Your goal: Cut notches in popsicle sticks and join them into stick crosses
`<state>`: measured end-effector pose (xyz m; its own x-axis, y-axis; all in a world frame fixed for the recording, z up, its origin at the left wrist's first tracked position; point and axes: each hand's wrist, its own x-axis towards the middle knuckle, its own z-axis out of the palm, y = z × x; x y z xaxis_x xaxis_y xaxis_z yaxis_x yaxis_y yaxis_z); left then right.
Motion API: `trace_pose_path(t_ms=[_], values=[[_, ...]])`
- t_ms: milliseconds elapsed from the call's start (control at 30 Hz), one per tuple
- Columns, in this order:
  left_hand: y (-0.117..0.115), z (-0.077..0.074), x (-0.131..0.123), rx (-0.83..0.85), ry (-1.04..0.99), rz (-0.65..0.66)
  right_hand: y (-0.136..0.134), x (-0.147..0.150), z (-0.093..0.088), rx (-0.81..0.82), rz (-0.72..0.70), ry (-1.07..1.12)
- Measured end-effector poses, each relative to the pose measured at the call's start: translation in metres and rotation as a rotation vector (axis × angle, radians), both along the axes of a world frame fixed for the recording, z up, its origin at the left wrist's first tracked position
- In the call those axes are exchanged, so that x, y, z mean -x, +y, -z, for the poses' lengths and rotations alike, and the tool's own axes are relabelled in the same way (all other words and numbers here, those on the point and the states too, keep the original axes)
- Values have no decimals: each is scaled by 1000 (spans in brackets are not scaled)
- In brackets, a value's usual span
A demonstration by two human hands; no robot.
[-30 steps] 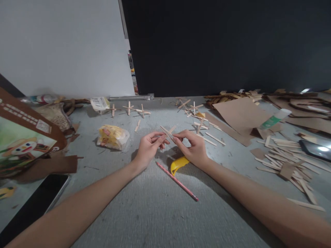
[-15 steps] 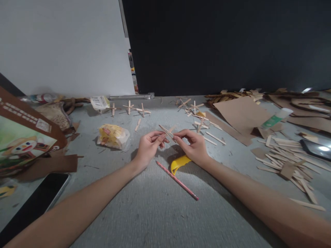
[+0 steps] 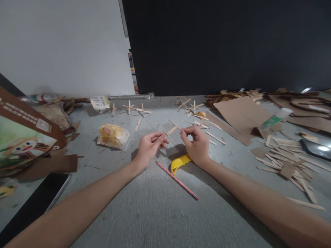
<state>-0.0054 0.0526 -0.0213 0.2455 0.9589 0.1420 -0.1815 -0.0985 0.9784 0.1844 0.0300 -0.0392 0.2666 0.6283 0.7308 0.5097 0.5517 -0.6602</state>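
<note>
My left hand (image 3: 151,146) pinches a small cross made of wooden craft sticks (image 3: 172,130) between thumb and fingertips, holding it above the table. Closed in a pinch, my right hand (image 3: 196,143) grips one end of a thin craft stick (image 3: 174,124). That stick points up and left, its far end just beyond the cross. Whether the two pieces touch I cannot tell. Partly covered by my right hand, a yellow curved plastic tool (image 3: 179,162) lies on the table. A red patterned pencil (image 3: 178,181) lies beside it, nearer to me.
Several stick crosses (image 3: 129,107) stand at the back. Loose craft sticks (image 3: 292,162) are heaped at right, near a glue stick (image 3: 275,118) and cardboard (image 3: 240,115). A yellow snack packet (image 3: 113,136), a phone (image 3: 38,203) and a printed bag (image 3: 28,134) are at left.
My right hand has drawn slightly right, away from my left hand, with the thin stick in its fingers. The cross in my left hand now shows more openly.
</note>
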Motion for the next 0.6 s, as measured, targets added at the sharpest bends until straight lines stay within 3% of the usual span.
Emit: trace_pose_path(t_ms=[133, 333, 600], values=[[2, 1, -1, 39, -102, -19, 4, -1, 4, 2, 2, 79], [11, 1, 3, 157, -269, 32, 1, 2, -1, -26, -254, 114], [18, -3, 3, 346, -332, -113, -5, -1, -10, 88, -400, 10]])
